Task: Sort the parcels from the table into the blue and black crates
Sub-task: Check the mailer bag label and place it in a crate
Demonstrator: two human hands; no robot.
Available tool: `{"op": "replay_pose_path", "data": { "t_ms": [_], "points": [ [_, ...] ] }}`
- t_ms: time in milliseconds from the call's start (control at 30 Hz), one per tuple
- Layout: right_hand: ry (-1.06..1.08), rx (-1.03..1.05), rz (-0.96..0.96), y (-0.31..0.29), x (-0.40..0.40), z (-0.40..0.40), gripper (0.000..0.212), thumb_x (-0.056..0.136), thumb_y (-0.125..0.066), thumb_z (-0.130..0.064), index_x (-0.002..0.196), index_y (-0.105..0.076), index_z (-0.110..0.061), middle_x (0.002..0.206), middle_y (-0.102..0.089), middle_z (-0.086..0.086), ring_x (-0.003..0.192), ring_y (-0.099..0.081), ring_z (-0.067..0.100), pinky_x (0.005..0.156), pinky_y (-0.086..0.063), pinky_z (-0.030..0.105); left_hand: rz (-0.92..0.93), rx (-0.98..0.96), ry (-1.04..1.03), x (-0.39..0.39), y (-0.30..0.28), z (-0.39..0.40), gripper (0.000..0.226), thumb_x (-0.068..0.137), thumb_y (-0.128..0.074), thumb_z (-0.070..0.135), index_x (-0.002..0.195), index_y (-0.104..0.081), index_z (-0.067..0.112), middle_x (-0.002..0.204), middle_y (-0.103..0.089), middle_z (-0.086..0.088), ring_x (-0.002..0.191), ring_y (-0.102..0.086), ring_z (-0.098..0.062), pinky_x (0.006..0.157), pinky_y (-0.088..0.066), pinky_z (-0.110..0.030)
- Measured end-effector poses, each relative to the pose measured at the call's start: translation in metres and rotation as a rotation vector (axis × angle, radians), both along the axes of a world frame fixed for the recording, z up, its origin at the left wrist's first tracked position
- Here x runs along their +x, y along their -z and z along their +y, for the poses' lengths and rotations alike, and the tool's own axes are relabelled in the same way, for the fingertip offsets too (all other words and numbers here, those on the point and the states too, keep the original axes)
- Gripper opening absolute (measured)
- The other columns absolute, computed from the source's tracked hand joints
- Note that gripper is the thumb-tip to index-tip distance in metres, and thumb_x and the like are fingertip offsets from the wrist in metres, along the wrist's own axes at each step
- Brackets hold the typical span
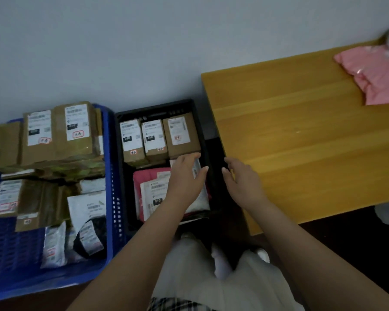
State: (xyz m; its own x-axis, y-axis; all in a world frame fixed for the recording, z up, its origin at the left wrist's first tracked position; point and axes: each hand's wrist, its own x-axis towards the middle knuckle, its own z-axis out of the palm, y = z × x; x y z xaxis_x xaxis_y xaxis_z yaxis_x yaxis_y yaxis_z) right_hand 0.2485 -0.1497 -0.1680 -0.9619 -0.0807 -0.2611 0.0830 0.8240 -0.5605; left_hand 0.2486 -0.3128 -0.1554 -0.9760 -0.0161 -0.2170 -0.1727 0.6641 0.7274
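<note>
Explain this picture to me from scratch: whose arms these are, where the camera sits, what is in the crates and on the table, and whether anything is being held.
There is no machine here. A person wears one camera on the head, so it looks forward and down along that person's own bare arms.

The left hand reaches over the black crate, fingers straight, above a white parcel; whether it touches the parcel cannot be told. The right hand hangs open at the near corner of the wooden table. Neither hand holds anything.

The black crate contains three labelled cardboard boxes along its far side and soft pink and white parcels nearer. The blue crate, to the left, is piled with cardboard boxes and plastic bags. On the table, a pink parcel lies at the far right, with something grey and blurred beside it.
</note>
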Motion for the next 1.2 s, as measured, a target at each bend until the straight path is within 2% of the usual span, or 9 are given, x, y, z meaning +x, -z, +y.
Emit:
{"op": "replay_pose_path", "data": {
  "t_ms": [167,367,733,1000,1200],
  "points": [
    [0.058,-0.002,0.041,-0.014,0.012,0.059,0.044,0.103,-0.038,-0.039,0.142,-0.044,-0.018,0.133,-0.056,0.003,0.123,-0.05,0.025,0.1,-0.042,0.045,0.034,-0.043,0.07,0.005,-0.009,0.057,0.042,0.098,-0.053,0.036,0.137,-0.049,0.021,0.139,-0.047,-0.001,0.131,-0.04,-0.017,0.097,-0.028,-0.021],
    [0.106,-0.046,0.112,-0.04,0.036,0.164,0.046,0.104,-0.037,-0.039,0.143,-0.042,-0.015,0.136,-0.054,0.005,0.124,-0.05,0.025,0.1,-0.042,0.045,0.107,-0.012,0.204,0.025,-0.038,0.176,0.045,0.096,-0.054,0.041,0.137,-0.048,0.022,0.137,-0.045,0.0,0.128,-0.042,-0.018,0.097,-0.035,-0.026],
    [0.427,0.017,0.216,-0.074,0.115,0.383,0.048,0.103,-0.039,-0.04,0.143,-0.043,-0.013,0.137,-0.054,0.006,0.126,-0.05,0.024,0.1,-0.044,0.043,0.207,0.067,0.496,0.074,-0.064,0.406,0.044,0.094,-0.058,0.039,0.134,-0.051,0.021,0.132,-0.047,0.0,0.125,-0.044,-0.015,0.094,-0.031,-0.02],
    [0.622,-0.013,0.177,-0.06,0.15,0.466,0.047,0.101,-0.042,-0.042,0.14,-0.046,-0.016,0.131,-0.058,0.007,0.119,-0.055,0.027,0.095,-0.046,0.048,0.172,0.082,0.667,0.074,-0.057,0.496,0.045,0.094,-0.059,0.04,0.134,-0.051,0.022,0.131,-0.047,0.002,0.123,-0.046,-0.013,0.094,-0.032,-0.019],
    [0.71,-0.05,0.138,-0.045,0.132,0.517,0.045,0.1,-0.044,-0.041,0.139,-0.047,-0.018,0.13,-0.058,0.007,0.119,-0.054,0.027,0.097,-0.045,0.048,0.127,0.108,0.709,0.044,-0.038,0.55,0.043,0.094,-0.059,0.039,0.133,-0.051,0.022,0.131,-0.047,0.002,0.12,-0.046,-0.011,0.091,-0.032,-0.018]
  ]
}}
